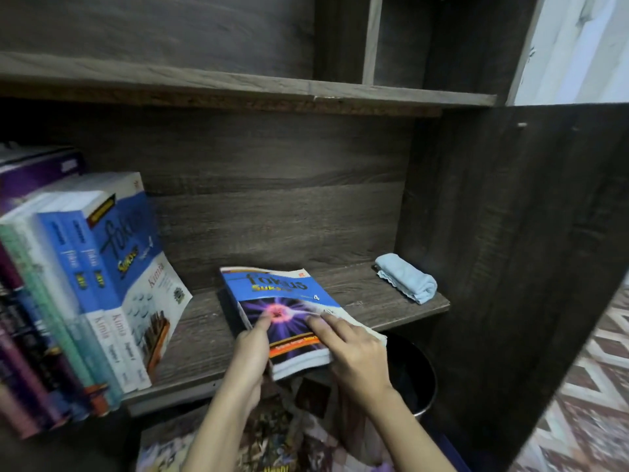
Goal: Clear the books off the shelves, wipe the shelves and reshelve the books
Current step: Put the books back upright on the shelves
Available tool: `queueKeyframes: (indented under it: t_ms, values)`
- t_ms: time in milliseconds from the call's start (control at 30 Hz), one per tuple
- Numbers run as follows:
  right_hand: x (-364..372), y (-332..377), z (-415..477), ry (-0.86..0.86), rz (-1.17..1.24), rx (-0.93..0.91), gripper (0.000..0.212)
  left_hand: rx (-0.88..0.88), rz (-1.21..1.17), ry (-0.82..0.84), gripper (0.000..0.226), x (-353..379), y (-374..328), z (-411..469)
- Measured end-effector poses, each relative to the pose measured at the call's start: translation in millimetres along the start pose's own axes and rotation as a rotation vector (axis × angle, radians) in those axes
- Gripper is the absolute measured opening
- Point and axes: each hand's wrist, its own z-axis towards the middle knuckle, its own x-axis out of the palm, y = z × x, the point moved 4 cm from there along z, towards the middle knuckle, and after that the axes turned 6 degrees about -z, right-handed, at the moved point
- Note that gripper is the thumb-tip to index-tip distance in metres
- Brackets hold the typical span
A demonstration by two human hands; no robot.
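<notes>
Gripping the near end of a blue "Fokus" textbook (289,315), both hands hold it lying flat over the front edge of the wooden shelf (204,338): the left hand (250,356) clamps its left side, thumb pressed on the cover, and the right hand (354,352) lies on top with fingers spread flat. Left of it, a row of upright books (102,284) leans at the shelf's left end. Farther back, at the right rear corner, rests a folded light-blue cloth (406,277), well apart from the textbook.
</notes>
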Motion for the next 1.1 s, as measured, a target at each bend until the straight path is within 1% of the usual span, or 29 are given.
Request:
queueKeyframes:
  t_ms: [67,133,200,233,267,333,367,433,533,600,700,767,833,933,1033,1100]
  values:
    - [-10.9,1.5,13.3,-0.052,0.022,0.026,0.048,0.056,-0.061,0.051,0.038,3.5,-15.5,-8.6]
    - [-18.0,-0.8,24.5,-0.103,0.085,0.109,0.056,0.074,-0.065,0.132,0.051,6.8,-29.4,-17.9]
    - [-19.8,-2.9,28.7,-0.146,0.211,0.257,0.065,0.056,-0.072,0.190,0.063,4.7,-36.0,-23.7]
    - [-21.4,-2.9,28.9,-0.157,0.313,0.374,0.065,0.053,-0.069,0.195,0.065,1.2,-36.4,-25.6]
    - [-23.4,-3.3,28.5,-0.162,0.411,0.516,0.061,0.054,-0.042,0.173,0.065,-3.2,-34.0,-24.7]
    - [-26.1,-4.8,24.5,-0.146,0.521,0.802,0.044,0.019,0.049,0.112,0.059,-11.4,-22.2,-23.2]
    - [-26.3,-5.0,22.5,-0.130,0.569,0.916,0.036,-0.021,0.081,0.088,0.054,-14.1,-14.8,-22.5]
    - [-25.6,-3.7,20.1,-0.127,0.688,1.075,0.024,-0.097,0.115,0.075,0.046,-17.1,0.9,-18.2]
    - [-17.3,0.0,13.7,-0.149,0.823,1.306,0.020,-0.178,0.140,0.116,0.036,-14.2,16.4,-16.0]
    - [-2.8,4.4,4.9,-0.183,0.941,1.495,0.021,-0.222,0.096,0.147,0.033,-10.9,22.3,-17.6]
    - [20.5,15.7,-6.8,-0.274,1.122,1.737,0.023,-0.230,0.017,0.196,0.030,-8.1,22.5,-18.5]
    - [30.6,26.0,-14.2,-0.292,1.156,1.849,0.024,-0.226,-0.006,0.181,0.026,-10.8,23.1,-16.0]
    - [36.8,35.0,-21.1,-0.334,1.185,1.926,0.025,-0.208,-0.007,0.130,0.021,-15.0,24.0,-14.1]
    - [45.0,46.0,-27.4,-0.381,1.250,2.024,0.030,-0.134,0.095,0.089,0.020,-20.3,23.5,-10.0]
    - [53.1,52.6,-33.5,-0.277,1.266,2.074,0.026,-0.080,0.181,0.064,0.024,-23.1,23.6,-7.7]
    - [55.7,54.5,-39.5,-0.190,1.258,2.105,0.029,-0.060,0.236,0.048,0.024,-23.8,25.0,-6.3]
